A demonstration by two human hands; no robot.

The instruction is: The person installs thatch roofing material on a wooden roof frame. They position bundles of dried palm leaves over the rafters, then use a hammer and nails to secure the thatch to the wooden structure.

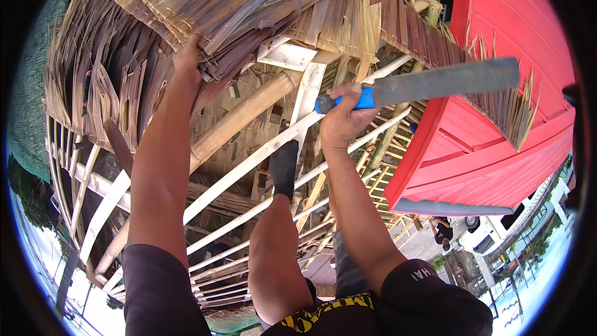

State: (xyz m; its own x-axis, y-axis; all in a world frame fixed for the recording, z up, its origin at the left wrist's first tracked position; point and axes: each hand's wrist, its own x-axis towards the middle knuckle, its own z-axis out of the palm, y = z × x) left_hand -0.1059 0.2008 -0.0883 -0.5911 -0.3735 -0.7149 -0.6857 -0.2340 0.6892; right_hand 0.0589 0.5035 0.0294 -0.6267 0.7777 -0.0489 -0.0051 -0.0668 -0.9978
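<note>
Machete (429, 86) in right fingers (352, 94)—thatch (224, 3) at left fingers (193, 45).

Left arm (160, 168) nearly straight, extended forward; left hand (188, 65) thumb outstretched, other fingers partly hidden. Right arm (357, 202) bent at elbow; right hand (348, 117) fisted, fingers wrapped round. Bare leg (273, 249) between arms, foot (284, 165) forward.

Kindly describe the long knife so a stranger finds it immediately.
Start from the big red roof on the right. Just left of it, the right hand grips a long knife whose grey, straight blade crosses in front of the red. Its bright blue handle distinguishes it from the pale strips nearby.
</note>
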